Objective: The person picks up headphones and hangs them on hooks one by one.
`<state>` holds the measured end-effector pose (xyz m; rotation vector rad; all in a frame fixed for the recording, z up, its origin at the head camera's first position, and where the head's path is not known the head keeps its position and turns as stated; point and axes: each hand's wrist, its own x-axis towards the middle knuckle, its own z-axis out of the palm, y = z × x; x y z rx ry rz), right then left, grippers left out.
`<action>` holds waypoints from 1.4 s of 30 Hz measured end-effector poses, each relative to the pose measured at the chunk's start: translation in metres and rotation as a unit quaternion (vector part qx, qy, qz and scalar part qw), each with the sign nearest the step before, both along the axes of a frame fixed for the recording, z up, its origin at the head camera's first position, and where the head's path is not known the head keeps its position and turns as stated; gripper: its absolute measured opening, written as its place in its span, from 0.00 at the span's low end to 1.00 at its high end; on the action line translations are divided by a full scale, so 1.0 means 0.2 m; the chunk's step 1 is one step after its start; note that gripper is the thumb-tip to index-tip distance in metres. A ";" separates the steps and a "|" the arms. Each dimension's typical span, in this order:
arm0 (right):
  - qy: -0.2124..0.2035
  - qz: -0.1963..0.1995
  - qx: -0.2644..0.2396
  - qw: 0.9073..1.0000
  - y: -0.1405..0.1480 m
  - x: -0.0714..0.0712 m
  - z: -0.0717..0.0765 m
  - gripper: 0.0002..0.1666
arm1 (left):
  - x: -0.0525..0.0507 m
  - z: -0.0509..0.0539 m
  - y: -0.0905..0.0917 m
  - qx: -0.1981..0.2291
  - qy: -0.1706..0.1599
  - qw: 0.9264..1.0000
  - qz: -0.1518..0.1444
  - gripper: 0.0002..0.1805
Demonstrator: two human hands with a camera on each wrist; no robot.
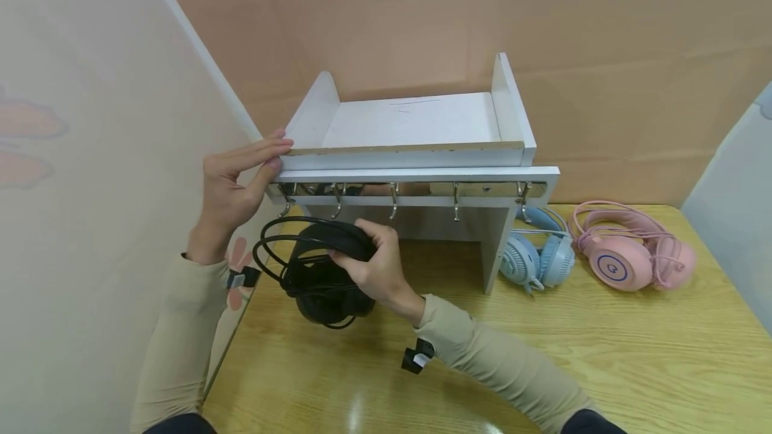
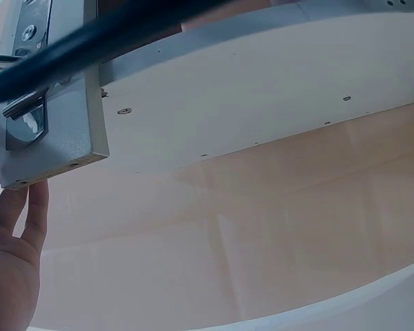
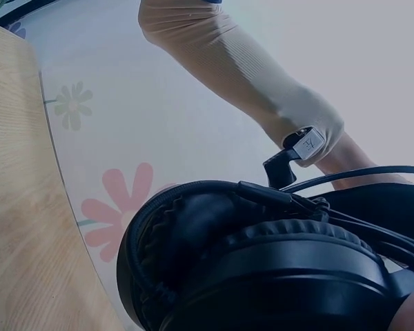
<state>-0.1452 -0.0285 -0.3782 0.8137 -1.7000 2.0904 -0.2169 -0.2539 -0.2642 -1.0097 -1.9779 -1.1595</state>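
Hanging-up stage, I reckon, and not done yet. From the left: left hand (image 1: 232, 183) is up at the left end of the white shelf (image 1: 410, 122), fingers fairly straight on the corner, thumb apart from them and lower down. It's touching, not wrapped round anything, so my guess is it's just steadying the thing. Next over there's a looped black cable (image 1: 261, 254) sticking out near the leftmost hook (image 1: 285, 203); can't tell if they touch.

That cable belongs to the black headphones (image 1: 313, 303), held off the table (image 1: 422, 387), in front of the shelf and below the hooks at its left end. Right hand (image 1: 382, 266) has them clamped, thumb on the near side and fingers round the top part, what seems to be the headband. Solid pinch, no gap. Next move probably calls for raising that band over a hook without the cable loops snagging first.

Further right, blue headphones (image 1: 521, 263) sit on the table by the shelf's side panel, then pink headphones (image 1: 621, 265) just beside those.
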 end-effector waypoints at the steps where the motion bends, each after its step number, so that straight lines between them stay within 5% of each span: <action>1: -0.002 -0.001 0.000 1.000 0.00 0.00 0.00 0.06 | 0.00 0.00 0.00 0.001 0.000 1.000 -0.001 0.15; 25: -0.053 -0.050 -0.011 0.997 -0.04 -0.04 -0.05 0.09 | -0.04 -0.02 0.05 -0.005 0.004 1.000 -0.025 0.15; 42: -0.039 -0.018 0.006 0.999 -0.10 -0.07 -0.06 0.06 | 0.00 -0.01 0.00 0.010 0.001 1.000 -0.006 0.15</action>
